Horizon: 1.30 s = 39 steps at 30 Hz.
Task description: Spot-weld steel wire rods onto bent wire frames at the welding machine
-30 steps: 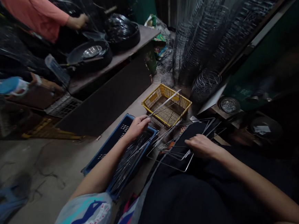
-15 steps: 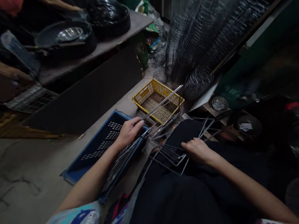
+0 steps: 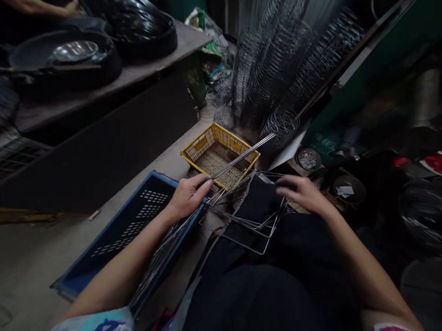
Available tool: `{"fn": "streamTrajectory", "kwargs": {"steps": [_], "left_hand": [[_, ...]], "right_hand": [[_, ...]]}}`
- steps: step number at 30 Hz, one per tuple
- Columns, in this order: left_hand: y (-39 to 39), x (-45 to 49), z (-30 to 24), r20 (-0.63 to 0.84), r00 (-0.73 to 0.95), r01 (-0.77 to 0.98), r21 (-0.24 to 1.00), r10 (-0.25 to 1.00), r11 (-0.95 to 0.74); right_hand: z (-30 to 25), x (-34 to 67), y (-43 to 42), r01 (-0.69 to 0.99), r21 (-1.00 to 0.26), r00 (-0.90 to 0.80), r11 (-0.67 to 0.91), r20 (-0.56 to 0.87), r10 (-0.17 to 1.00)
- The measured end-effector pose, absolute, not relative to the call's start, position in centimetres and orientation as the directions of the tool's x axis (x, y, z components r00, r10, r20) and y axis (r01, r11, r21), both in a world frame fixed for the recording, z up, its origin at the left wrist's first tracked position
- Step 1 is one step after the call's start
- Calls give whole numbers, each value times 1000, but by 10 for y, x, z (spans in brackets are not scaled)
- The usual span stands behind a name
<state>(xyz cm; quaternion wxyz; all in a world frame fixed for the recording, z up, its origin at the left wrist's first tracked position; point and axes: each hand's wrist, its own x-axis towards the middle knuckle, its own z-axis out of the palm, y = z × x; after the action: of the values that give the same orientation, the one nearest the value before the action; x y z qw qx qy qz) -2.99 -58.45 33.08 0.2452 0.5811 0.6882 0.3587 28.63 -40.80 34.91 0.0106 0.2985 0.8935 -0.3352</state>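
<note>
My left hand [image 3: 190, 198] is closed round one end of a thin bundle of straight metal rods [image 3: 243, 157], which points up and away to the right. Bent wire frames [image 3: 251, 243] lie across my lap, over dark cloth [image 3: 256, 201]. Just above their right side is my right hand [image 3: 303, 193]; its fingers reach left, somewhat apart and blurred, and no held thing shows in them. Under my left forearm stands a blue crate [image 3: 114, 228], with many thin wires [image 3: 160, 255] along its right side. A yellow crate [image 3: 194, 158] sits beyond the rods.
Tall stacks of wire rings [image 3: 277, 63] stand at the back. On the left is a bench [image 3: 190, 38] with dark round coils [image 3: 140, 26]; another person's arm [image 3: 34, 4] reaches over it. A round dish of small metal bits [image 3: 308, 159] is at the right, near a green panel [image 3: 333, 128].
My right hand has moved up off the lower part of the wire frame, and its fingers have loosened. My left hand still grips the rods. The view has shifted slightly to the right.
</note>
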Motion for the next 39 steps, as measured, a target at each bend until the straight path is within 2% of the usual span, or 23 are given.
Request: {"fn": "streamTrajectory", "kwargs": {"steps": [2,3,4,6,12,21,26,30,33,35,39], "left_hand": [[-584,-27,330,89,-199,650,758,976,63],[-584,-26,331,98,-194,663,747,976,57],[-584,-25,332,107,-188,675,736,976,49],[-585,-23,334,121,-178,697,716,976,38],[-583,-20,333,137,-179,738,673,974,41],[-557,-23,305,187,-304,728,678,934,101],[-548,-14,301,195,-243,728,684,950,46],[-538,0,293,189,-164,771,637,968,6],[-534,-1,283,180,-93,808,588,979,-32],[-535,-11,276,184,-136,813,583,973,3],[-543,-44,270,230,-387,752,639,893,162]], "right_hand": [[319,270,-362,735,-374,-666,566,-236,708],[302,261,-343,810,-244,-586,533,-304,752],[287,253,-327,847,-148,-524,510,-389,757],[259,239,-307,863,-73,-464,501,-508,726],[226,219,-303,841,-57,-449,538,-627,636],[258,215,-331,762,11,-516,647,-594,617],[286,207,-344,711,-23,-565,703,-614,552],[301,197,-352,687,-51,-623,725,-555,552],[302,203,-350,719,-76,-606,690,-554,571],[298,218,-348,760,-55,-552,647,-581,599],[285,256,-347,786,-63,-532,614,-575,622]]}}
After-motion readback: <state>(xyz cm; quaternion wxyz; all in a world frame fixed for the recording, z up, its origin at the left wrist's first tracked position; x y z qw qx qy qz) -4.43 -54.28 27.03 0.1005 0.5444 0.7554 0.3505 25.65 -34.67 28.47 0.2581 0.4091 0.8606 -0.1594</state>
